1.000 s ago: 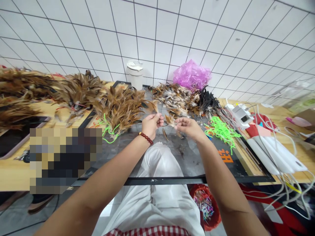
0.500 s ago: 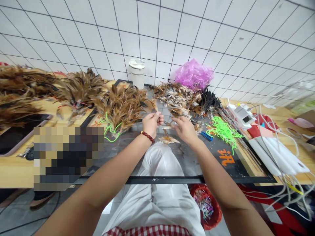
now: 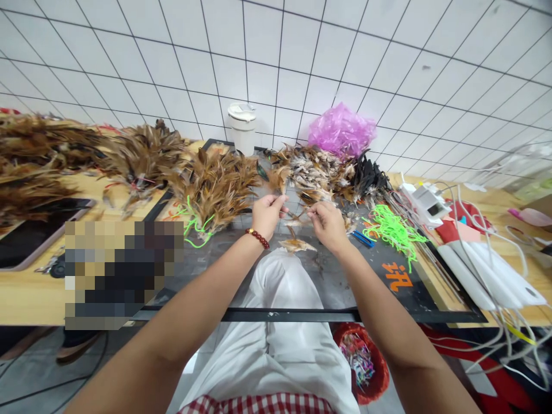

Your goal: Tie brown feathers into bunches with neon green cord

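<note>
My left hand [image 3: 266,216], wearing a dark red beaded bracelet, is pinched on brown feathers [image 3: 278,178] that stick up beyond the fingertips. To its right, my right hand [image 3: 328,224] has its fingers curled in a pinch; what sits between them is too small to make out. Loose feathers [image 3: 297,245] lie on the dark glossy board between my wrists. A heap of pale and brown feathers [image 3: 313,172] spreads behind my right hand. Left of my left hand rests a big bundle of brown feathers [image 3: 219,187], with green string [image 3: 196,230] at its base.
A white lidded cup [image 3: 242,127] and a pink plastic bag [image 3: 342,131] stand by the tiled wall. Blue snips [image 3: 363,239], green cord [image 3: 392,227] and a white power strip [image 3: 425,204] lie right. A phone [image 3: 41,233] lies left. Below is a red bin [image 3: 375,374].
The feathers at my left hand stand higher and farther right above the fingertips. My right hand's fingers have curled inward from a more stretched pose and shifted slightly right.
</note>
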Tool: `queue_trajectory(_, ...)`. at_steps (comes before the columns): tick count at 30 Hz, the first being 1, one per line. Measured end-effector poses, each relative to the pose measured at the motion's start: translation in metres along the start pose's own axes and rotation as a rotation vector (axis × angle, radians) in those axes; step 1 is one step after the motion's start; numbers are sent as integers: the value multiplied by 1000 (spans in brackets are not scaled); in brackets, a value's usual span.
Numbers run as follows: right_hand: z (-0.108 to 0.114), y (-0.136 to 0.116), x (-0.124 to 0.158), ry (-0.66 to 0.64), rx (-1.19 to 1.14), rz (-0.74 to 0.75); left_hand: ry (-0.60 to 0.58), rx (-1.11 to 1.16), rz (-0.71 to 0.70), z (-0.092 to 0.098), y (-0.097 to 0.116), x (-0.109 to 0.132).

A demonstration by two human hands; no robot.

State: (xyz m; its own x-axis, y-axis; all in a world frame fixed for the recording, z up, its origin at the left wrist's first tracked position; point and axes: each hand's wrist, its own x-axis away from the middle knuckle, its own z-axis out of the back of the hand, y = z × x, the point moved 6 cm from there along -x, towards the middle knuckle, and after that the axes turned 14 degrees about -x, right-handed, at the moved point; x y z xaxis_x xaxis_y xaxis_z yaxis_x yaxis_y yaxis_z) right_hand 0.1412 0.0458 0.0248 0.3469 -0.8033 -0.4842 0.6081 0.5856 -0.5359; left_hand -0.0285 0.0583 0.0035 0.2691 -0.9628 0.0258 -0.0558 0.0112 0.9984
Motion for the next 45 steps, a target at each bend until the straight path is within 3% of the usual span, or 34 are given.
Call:
queue_trajectory(8,-31,1,2,-190,122,-71,23,-17,2,2,-4,-3)
queue_trajectory(14,-4,-13,4,-78,124,60,-14,-84,-17,-1,-3,-1)
queue_trajectory(18,7,-20,4,-22,59,92,-166,-121,20,-10,-5,3)
queue_trajectory(23,10,-15,2,38,12,28,-410,-110,133,-25,-7,17)
queue_trajectory(25,12,-11,2,44,6,6,-394,-110,135,-24,-5,18)
queue_trajectory(29,6,1,4,-75,10,-80,-192,-41,119,-13,-4,9)
queue_trajectory(32,-1,10,5,-76,-177,-194,-168,42,114,-11,-3,7)
queue_trajectory(37,-11,10,0,44,-719,-307,-380,77,128,-26,-4,20)
queue_trajectory(41,0,14,0,201,-720,-338,-425,133,211,-30,-7,26)
queue_trajectory(45,5,11,-1,154,-722,-267,-439,179,312,-29,-10,28)
